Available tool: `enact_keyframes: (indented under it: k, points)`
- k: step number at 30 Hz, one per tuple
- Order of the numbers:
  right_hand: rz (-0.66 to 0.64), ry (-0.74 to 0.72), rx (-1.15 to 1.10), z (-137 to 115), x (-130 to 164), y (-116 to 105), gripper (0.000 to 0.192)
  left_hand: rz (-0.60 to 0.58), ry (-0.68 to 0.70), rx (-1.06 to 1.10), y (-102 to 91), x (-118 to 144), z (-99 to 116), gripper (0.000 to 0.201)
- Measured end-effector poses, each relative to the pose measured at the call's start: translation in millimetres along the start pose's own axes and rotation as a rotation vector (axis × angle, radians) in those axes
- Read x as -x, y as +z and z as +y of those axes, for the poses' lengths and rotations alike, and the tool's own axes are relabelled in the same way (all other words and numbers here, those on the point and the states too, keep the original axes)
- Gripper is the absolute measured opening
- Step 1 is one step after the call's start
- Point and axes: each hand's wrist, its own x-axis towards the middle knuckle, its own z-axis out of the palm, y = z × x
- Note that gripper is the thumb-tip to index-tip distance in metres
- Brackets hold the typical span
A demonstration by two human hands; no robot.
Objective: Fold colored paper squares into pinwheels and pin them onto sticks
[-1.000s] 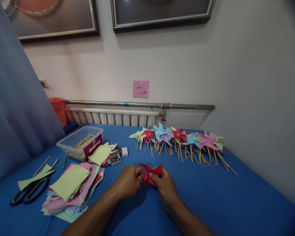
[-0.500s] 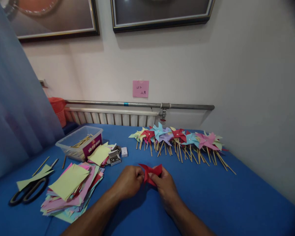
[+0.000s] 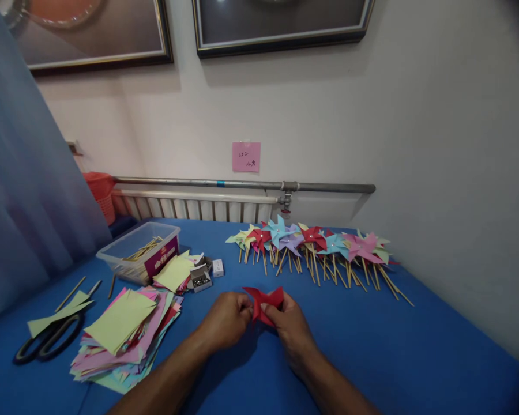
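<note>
A red paper pinwheel head, its blades partly folded, is held between my two hands just above the blue table cover. My right hand pinches it from the right, thumb on top and fingers behind. On the other side my left hand is closed with its fingertips at the paper's left edge; what exactly lies between those fingertips is hidden. Beyond my hands are small open boxes of shiny metal pins, with a closed white box beside them.
Finished pinwheels on sticks lie in a row at the back right. To the left are stacked coloured paper sheets, black-handled scissors under a paper strip, and a clear plastic box of sticks. A radiator runs along the wall.
Hardly anything differs. The whole view has shifted slightly, and both hands keep the same hold on the red paper.
</note>
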Motion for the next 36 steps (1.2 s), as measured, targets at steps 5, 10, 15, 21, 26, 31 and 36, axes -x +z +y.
enact_keyframes:
  k: [5,10,15,21,26,31,36]
  points:
    - [-0.028,0.049,-0.112,-5.7,-0.2,-2.5,0.034,0.009,-0.118,0.287,1.8,-9.4,-8.0,0.016]
    - [0.055,0.031,-0.215,-5.6,2.5,-1.7,0.054,0.102,-0.293,0.599,1.6,-16.2,-5.4,0.009]
    - [0.089,0.047,-0.131,3.5,2.3,0.9,0.059,0.224,-0.296,0.801,1.6,-16.9,-5.7,0.007]
    - [-0.187,-0.013,0.237,8.4,13.8,7.8,0.043,0.209,-0.205,0.987,5.6,-13.4,-0.7,0.021]
    - [-0.254,-0.075,0.365,11.3,25.2,13.8,0.029,0.225,-0.189,1.102,15.0,-9.8,6.7,0.028]
    - [-0.304,-0.139,0.418,11.8,27.1,13.6,0.021,0.240,-0.193,1.119,23.2,-9.0,4.5,0.035]
    - [-0.265,-0.110,0.452,10.5,24.4,14.7,0.020,0.237,-0.208,1.144,26.6,-10.0,3.7,0.032]
